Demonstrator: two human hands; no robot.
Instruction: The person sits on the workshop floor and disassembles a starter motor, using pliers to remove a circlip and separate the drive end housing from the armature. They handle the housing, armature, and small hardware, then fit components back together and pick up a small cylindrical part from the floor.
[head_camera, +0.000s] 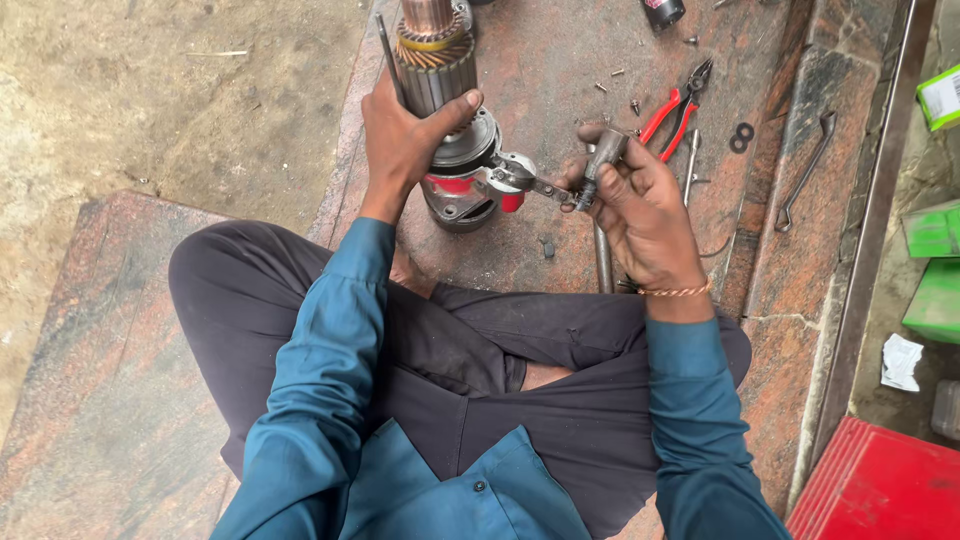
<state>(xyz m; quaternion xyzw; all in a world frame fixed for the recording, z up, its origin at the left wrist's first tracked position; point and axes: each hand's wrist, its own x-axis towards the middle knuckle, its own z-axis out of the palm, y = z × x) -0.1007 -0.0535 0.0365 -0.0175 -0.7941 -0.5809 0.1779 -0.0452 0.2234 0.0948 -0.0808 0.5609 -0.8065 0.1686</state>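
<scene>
— Where is the motor armature (440, 60)?

— Top centre of the frame, standing upright on the stone floor (560, 70). The left hand (405, 135) is wrapped round its slotted core, just above the grey and red end housing (462, 190).

— And the right hand (635, 195)?

— Closed on a small grey tool (603, 155), centre right, whose metal arm reaches to the housing's side.

— How far along does it look?

— Midway, I'd judge: the armature is already bare of its casing, while the housing still sits on the shaft. Loose screws (620, 90), red-handled pliers (678, 105) and two black washers (741, 137) lie at upper right.
</scene>
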